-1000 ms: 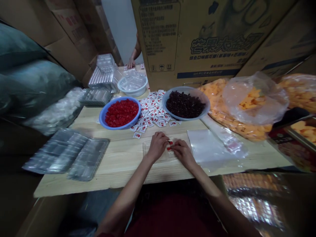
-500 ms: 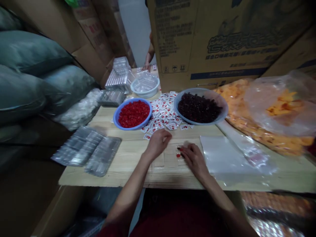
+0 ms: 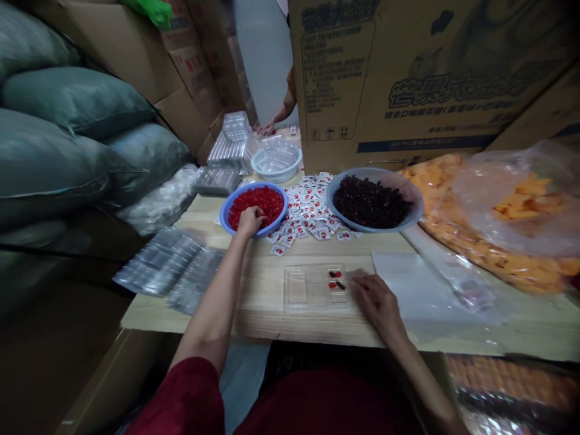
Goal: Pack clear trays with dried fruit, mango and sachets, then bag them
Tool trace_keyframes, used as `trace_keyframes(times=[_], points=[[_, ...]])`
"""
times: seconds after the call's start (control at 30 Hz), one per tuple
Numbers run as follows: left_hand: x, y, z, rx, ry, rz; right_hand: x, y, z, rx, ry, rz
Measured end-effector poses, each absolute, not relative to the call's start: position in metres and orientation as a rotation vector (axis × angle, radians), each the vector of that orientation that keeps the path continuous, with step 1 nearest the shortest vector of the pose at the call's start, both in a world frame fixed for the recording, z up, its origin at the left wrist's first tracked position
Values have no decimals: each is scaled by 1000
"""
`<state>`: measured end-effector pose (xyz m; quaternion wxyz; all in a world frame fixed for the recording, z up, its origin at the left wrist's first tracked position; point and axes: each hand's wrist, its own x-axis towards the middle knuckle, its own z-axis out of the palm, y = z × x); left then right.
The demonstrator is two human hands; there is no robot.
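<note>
My left hand point(image 3: 252, 220) is at the near side of a blue bowl point(image 3: 225, 225) of red dried fruit pieces point(image 3: 265, 198). Its fingers are pinched down among the pieces; the fingertips are partly hidden. On the table before me lies a clear plastic tray point(image 3: 312, 306) with an open lid. A few small red and dark pieces point(image 3: 336, 285) sit in its right-hand compartments. Just right of the tray, my right hand point(image 3: 377, 301) is held low with its fingers loosely apart, nothing visible in them. A pale bowl point(image 3: 419, 211) of dark dried fruit point(image 3: 369, 199) stands farther back.
Small printed sachets point(image 3: 308, 208) lie heaped between the bowls. Clear trays point(image 3: 156, 260) are stacked at left. White plastic sheeting point(image 3: 408, 284) and a bag of orange dried fruit point(image 3: 530, 241) occupy the right. Behind a big carton point(image 3: 430, 78), another person's hand point(image 3: 267, 128) touches the table.
My left hand has moved from above the tray, left and away from me, into the bowl of red pieces. My right hand has drawn back rightward off the tray, uncovering the pieces.
</note>
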<state>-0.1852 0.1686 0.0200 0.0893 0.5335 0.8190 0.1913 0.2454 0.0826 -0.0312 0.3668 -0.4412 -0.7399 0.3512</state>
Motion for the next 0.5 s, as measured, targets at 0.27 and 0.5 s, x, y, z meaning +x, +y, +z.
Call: trace_keyframes(times=[0.27,0.5], points=[[-181,177,17,1568,2430,466,252,78,-45,-1177,-1850,951],[-186,186,25,1602,2426,325,245,72,-42,-1170,-1848,980]])
